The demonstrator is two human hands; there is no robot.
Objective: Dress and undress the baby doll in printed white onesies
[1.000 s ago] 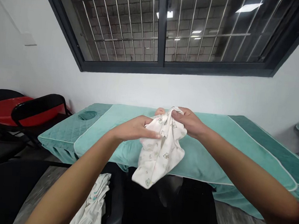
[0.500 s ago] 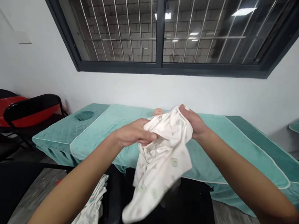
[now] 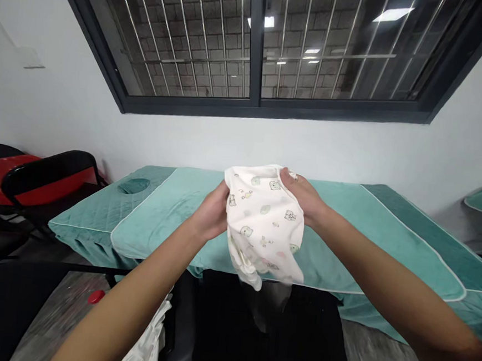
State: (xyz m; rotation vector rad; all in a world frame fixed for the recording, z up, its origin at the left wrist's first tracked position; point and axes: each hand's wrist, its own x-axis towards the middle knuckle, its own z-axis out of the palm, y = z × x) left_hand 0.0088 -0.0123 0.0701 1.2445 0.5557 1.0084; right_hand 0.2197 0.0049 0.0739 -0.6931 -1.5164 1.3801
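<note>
A white baby garment (image 3: 263,210) with small green, yellow and grey animal prints is held up in front of me, above the near edge of the bed. My left hand (image 3: 212,213) grips its left side, with the fingertips hidden behind or inside the cloth. On the upper right edge, my right hand (image 3: 304,198) is closed with its thumb on top of the fabric. The lower part of the cloth hangs in loose folds. I cannot tell from this side which kind of garment it is.
A bed (image 3: 159,207) with a green cover and a round hole at its left end stands against the wall under a barred window (image 3: 259,48). Red-and-black folding chairs (image 3: 53,182) are on the left. More white cloth (image 3: 147,340) lies low beside my left arm.
The garment has been turned and spread, so its printed face shows and its hanging end is higher. My left hand has moved slightly left. The pinkish doll's head behind it is now hidden.
</note>
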